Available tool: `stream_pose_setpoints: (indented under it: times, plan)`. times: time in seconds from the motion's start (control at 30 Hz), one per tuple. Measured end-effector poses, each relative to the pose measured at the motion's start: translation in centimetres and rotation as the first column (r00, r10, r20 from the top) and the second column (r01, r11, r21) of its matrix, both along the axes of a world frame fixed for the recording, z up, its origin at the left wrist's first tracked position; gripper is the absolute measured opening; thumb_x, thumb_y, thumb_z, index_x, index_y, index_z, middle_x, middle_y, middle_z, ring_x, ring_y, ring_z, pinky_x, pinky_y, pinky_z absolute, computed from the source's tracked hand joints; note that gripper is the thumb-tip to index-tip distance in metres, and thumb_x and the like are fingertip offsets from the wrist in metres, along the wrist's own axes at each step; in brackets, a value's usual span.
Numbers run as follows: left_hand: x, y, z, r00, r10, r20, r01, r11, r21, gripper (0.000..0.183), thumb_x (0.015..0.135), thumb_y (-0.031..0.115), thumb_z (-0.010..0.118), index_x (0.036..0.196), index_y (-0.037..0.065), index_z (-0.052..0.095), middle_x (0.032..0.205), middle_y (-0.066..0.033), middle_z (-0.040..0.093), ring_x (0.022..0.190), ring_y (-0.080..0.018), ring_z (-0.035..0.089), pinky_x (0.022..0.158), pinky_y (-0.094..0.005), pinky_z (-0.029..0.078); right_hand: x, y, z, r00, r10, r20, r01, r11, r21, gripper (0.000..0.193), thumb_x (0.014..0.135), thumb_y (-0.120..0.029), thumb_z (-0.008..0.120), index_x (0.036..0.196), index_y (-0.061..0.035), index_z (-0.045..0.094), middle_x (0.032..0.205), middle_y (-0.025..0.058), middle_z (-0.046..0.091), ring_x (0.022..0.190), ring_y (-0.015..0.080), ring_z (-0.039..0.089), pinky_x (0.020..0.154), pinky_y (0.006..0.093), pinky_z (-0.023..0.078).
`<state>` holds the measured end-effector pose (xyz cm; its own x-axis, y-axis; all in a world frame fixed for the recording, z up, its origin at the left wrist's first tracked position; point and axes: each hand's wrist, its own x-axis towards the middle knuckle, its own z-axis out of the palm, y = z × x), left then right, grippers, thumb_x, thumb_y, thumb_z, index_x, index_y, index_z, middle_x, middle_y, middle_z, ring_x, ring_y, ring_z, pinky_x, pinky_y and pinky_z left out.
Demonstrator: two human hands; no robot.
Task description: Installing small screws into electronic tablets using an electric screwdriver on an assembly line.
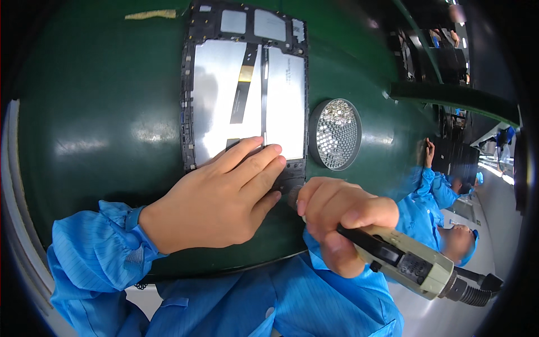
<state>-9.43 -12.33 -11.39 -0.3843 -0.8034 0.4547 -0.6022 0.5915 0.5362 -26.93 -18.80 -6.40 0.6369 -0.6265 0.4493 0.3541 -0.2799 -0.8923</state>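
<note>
An opened tablet [286,106] lies on the green bench, its black frame around two bright silver battery panels. A dark flat cable [241,101] with a gold band runs over the left panel. My left hand [208,202] rests on the tablet's near end, fingers stretched out over the silver and the lower frame. In my right hand [342,219] is an electric screwdriver [410,261] with a pale body and a black lever. Its front end points at the tablet's near right corner; my fingers hide the tip, so contact cannot be seen.
A round screw tray [337,135] full of small metal screws stands right of the tablet. A yellowish strip [150,14] lies at the far left of the green bench [95,112]. A co-worker in blue [421,216] sits at the right, beyond a dark green bar [455,98].
</note>
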Motion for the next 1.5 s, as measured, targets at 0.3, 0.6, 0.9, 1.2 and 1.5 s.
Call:
stream_pose_setpoints:
  times: [0.3,0.6,0.9,1.2,1.5]
  plan:
    - [0.0,-0.1,0.6,0.986,-0.089,0.143,0.085,0.996,0.036,0.021,0.08,0.01,0.066,0.101,0.007,0.071,0.119,-0.0219,0.056,0.117,-0.0355,0.052,0.101,-0.0475,0.04,-4.6,-3.2,1.7,0.989,-0.149,-0.004,0.148,0.987,-0.061,0.033,0.081,-0.01,0.054,0.113,-0.0057,0.047,0.065,0.0042,0.046,0.058,0.0155,0.047,0.059,0.0346,0.041]
    - [0.0,-0.9,1.4,0.967,-0.105,0.233,0.1,0.994,0.033,0.02,0.076,0.009,0.069,0.096,0.007,0.072,0.117,-0.0186,0.058,0.116,-0.0319,0.054,0.097,-0.0443,0.044,-8.4,-5.6,0.3,0.941,-0.334,0.048,0.336,0.941,-0.042,0.035,0.078,-0.007,0.055,0.112,-0.0038,0.05,0.065,0.0073,0.049,0.058,0.0175,0.049,0.062,0.0369,0.042]
    - [0.9,-1.6,1.8,0.977,-0.144,0.157,0.132,0.988,0.086,0.027,0.067,0.012,0.076,0.092,0.006,0.071,0.116,-0.0181,0.058,0.113,-0.0319,0.056,0.095,-0.0446,0.045,-8.7,-5.3,0.0,0.946,-0.318,0.072,0.317,0.948,0.022,0.033,0.077,-0.003,0.057,0.11,-0.0025,0.049,0.068,0.0108,0.053,0.059,0.0191,0.052,0.063,0.0375,0.045]
    - [1.0,-1.4,1.8,0.968,-0.139,0.208,0.13,0.99,0.056,0.028,0.066,0.013,0.078,0.091,0.005,0.07,0.112,-0.0159,0.06,0.113,-0.0329,0.056,0.093,-0.0459,0.046,-8.5,-5.3,0.0,0.945,-0.323,0.05,0.323,0.946,0.008,0.034,0.077,-0.005,0.058,0.11,-0.003,0.049,0.068,0.0111,0.053,0.059,0.0191,0.052,0.064,0.0367,0.045]
    - [0.8,-1.4,1.9,0.962,-0.116,0.248,0.121,0.993,-0.004,0.012,0.07,0.01,0.073,0.081,0.008,0.067,0.104,-0.0138,0.061,0.111,-0.0326,0.057,0.091,-0.0469,0.047,-8.3,-5.3,0.0,0.941,-0.336,0.036,0.334,0.941,0.046,0.034,0.077,-0.005,0.059,0.11,-0.0028,0.048,0.068,0.0102,0.052,0.058,0.0191,0.051,0.064,0.0372,0.045]
